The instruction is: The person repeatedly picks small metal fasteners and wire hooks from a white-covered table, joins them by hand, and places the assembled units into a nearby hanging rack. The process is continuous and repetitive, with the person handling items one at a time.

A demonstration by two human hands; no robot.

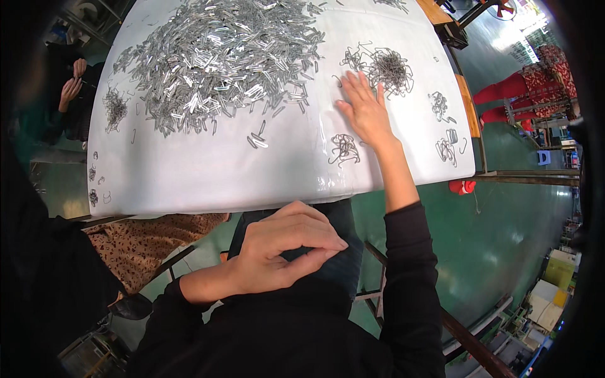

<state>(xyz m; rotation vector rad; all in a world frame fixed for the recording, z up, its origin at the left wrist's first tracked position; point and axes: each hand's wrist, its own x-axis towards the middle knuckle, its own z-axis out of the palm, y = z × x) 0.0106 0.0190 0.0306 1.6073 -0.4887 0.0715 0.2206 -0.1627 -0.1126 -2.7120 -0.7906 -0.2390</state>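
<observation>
My right hand [367, 112] lies palm down on the white-covered table [252, 170], fingers stretched and a little apart. Its fingertips are beside a tangled heap of bent wire hooks [392, 68]. A smaller cluster of wire hooks [345, 148] sits just nearer to me, left of my wrist. Held above my lap, in front of the table edge, my left hand [287, 249] has thumb and fingertips pinched together. Whatever the pinch may hold is too small or hidden. To the left spreads a big pile of small shiny metal strips [220, 63], with a few loose strips [257, 140] at its near side.
More little hook clusters lie along the right edge [445, 150] and at the left side [115, 108]. Another person's hands [72, 85] show beyond the left edge. Someone in a patterned skirt [151, 246] sits close on my left. A person in red trousers [504, 94] is at far right.
</observation>
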